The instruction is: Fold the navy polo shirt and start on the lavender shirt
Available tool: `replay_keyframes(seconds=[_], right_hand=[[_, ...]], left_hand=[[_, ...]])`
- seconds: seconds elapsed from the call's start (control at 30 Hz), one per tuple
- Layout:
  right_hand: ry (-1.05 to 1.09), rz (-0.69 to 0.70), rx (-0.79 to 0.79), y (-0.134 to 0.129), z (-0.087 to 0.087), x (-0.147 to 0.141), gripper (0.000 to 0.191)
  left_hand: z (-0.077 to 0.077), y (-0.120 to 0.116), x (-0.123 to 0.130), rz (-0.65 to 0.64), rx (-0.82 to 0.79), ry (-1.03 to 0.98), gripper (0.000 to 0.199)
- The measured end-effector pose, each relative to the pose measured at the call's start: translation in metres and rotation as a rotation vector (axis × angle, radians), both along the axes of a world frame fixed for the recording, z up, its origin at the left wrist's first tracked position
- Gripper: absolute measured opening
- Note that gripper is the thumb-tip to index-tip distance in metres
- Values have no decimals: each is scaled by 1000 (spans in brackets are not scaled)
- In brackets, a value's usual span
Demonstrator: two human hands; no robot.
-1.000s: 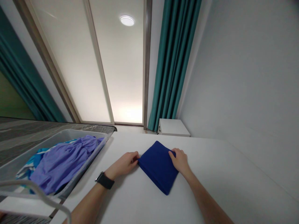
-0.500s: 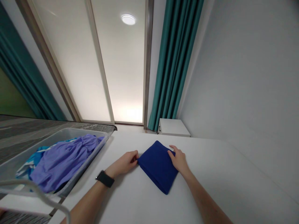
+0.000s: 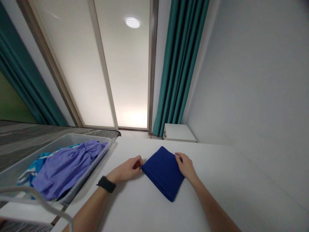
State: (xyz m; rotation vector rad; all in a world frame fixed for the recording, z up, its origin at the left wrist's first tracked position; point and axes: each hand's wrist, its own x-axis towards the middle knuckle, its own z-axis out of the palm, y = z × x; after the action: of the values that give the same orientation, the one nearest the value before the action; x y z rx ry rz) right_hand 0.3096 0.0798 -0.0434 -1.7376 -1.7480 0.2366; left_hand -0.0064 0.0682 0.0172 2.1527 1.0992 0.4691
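Observation:
A dark blue cloth (image 3: 163, 174), folded into a compact square with layered edges, lies flat on the white table (image 3: 135, 209). Its left corner is pinched between the thumb and fingers of my left hand (image 3: 129, 168), which wears a black watch (image 3: 106, 184) on the wrist. On the opposite side, my right hand (image 3: 187, 166) rests against the cloth's right corner. The right thumb and forefinger are apart and lightly bent, touching the edge rather than gripping it. The cloth's underside is hidden.
To the left stands a translucent plastic bin (image 3: 70, 138) holding a purple garment (image 3: 65, 170) and a blue-and-white one (image 3: 36, 164). A grey cable-like bar (image 3: 45, 204) crosses the lower left. A small white cabinet (image 3: 180, 132) stands beyond the table, near a green curtain (image 3: 181, 64).
My left hand has shifted slightly left, drawing the cloth's left corner outward a little. My right thumb has slid right, off the cloth's face toward its edge.

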Motion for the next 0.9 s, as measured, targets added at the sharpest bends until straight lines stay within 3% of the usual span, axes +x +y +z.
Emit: replay_keyframes(seconds=[0.1, 0.27, 0.4, 0.53, 0.67, 0.83, 0.9], right_hand=[[-30, -54, 52, -3, 6, 4, 33], [-119, -99, 127, -20, 31, 13, 35], [-92, -15, 20, -37, 49, 16, 33], [-69, 75, -38, -40, 53, 18, 31], [-24, 149, -10, -35, 47, 21, 30], [-17, 262, -21, -34, 32, 18, 32], [-20, 273, -27, -35, 27, 14, 34]], left_hand=[[3, -1, 2, 71, 34, -8, 17], [-9, -3, 17, 214, 172, 75, 31], [-14, -3, 23, 216, 197, 113, 23], [-8, -5, 21, 146, 161, 79, 17], [0, -15, 26, 21, -40, -13, 17], [5, -33, 40, -322, -500, -157, 22], [4, -34, 43, -362, -542, -205, 26]])
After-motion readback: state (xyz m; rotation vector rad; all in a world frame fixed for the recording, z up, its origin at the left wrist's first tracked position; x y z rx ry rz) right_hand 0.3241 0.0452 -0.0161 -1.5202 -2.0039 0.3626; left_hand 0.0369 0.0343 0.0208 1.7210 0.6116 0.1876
